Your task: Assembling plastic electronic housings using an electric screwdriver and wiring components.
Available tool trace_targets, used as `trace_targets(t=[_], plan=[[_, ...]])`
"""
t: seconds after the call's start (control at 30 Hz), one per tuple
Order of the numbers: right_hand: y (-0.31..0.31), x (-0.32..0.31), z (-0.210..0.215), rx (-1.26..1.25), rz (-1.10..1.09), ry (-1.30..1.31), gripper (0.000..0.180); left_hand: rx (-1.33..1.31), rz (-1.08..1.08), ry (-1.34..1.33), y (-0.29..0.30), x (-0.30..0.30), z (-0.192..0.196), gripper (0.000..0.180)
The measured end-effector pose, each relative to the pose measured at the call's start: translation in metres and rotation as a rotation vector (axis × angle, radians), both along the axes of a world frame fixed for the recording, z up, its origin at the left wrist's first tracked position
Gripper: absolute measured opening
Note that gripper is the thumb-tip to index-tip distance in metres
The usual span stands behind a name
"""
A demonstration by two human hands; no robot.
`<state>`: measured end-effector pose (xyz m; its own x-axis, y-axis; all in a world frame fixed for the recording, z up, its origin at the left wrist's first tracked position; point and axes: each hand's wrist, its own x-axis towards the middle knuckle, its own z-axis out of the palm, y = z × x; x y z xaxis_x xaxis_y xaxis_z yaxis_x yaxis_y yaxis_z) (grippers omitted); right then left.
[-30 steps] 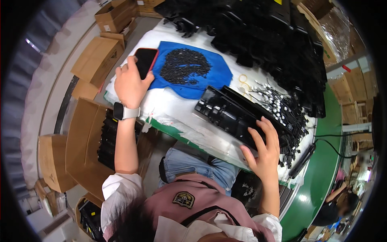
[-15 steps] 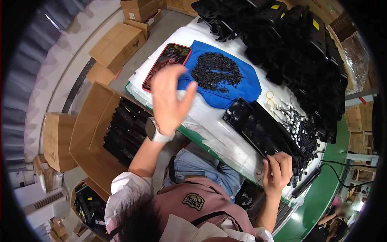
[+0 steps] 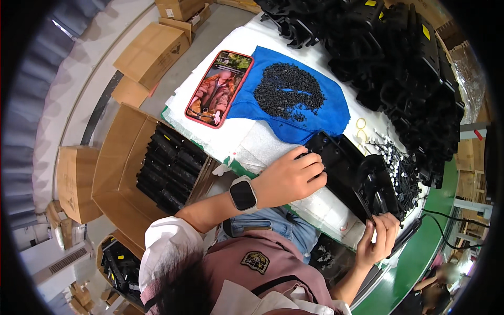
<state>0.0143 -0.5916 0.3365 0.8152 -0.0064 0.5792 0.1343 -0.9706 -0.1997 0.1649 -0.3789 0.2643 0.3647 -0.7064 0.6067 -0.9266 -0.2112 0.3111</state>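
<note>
Two bare hands at one long, trough-shaped black plastic housing (image 3: 338, 170), lying close against the near edge of the flat blue cloth (image 3: 335, 113) and slanting from there toward the near right. Left hand (image 3: 291, 178) nearer the person than the cloth, palm down, with fingers curled over the housing's left end; grip or mere contact there, impossible to tell. Right hand (image 3: 379, 239) to the near right of the cloth, with thumb and fingertips closed on the edge of the housing's near end. On the left wrist, a square dark-faced smartwatch (image 3: 243, 194) on a pale band.

On the cloth, a spread heap of tiny black pieces (image 3: 289, 90). Just left of the cloth, a red-edged smartphone (image 3: 220, 89) with a lit screen. Right of the cloth, thin yellowish rings (image 3: 361, 124), then a tangle of black cables with white ends (image 3: 391, 163). Beyond the cloth and to its right, a large pile of black plastic casings (image 3: 388, 68), some with yellow labels. Well to the near left of the cloth, an open brown cardboard box (image 3: 116, 168) filled with rows of black plastic parts (image 3: 170, 170).
</note>
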Motion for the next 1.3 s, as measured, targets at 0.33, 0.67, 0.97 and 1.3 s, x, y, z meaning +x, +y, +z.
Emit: trace_targets(t=[0.33, 0.67, 0.97, 1.3], plan=[[-0.015, -0.007, 0.017, -0.056, -0.108, -0.12, 0.014, -0.136, -0.122, 0.113, 0.018, -0.034, 0.016, 0.02], [-0.04, -0.03, 0.025, -0.017, -0.273, -0.123, 0.018, -0.034, -0.045, 0.159, -0.018, -0.051, 0.009, 0.026], [-0.09, -0.036, 0.058, 0.054, -0.343, -0.314, 0.014, 0.02, -0.043, 0.116, -0.037, -0.017, 0.054, 0.04], [-0.242, 0.144, 0.156, 0.072, -0.487, -0.216, 0.03, 0.192, -0.211, 0.108, -0.06, -0.002, 0.048, 0.022]])
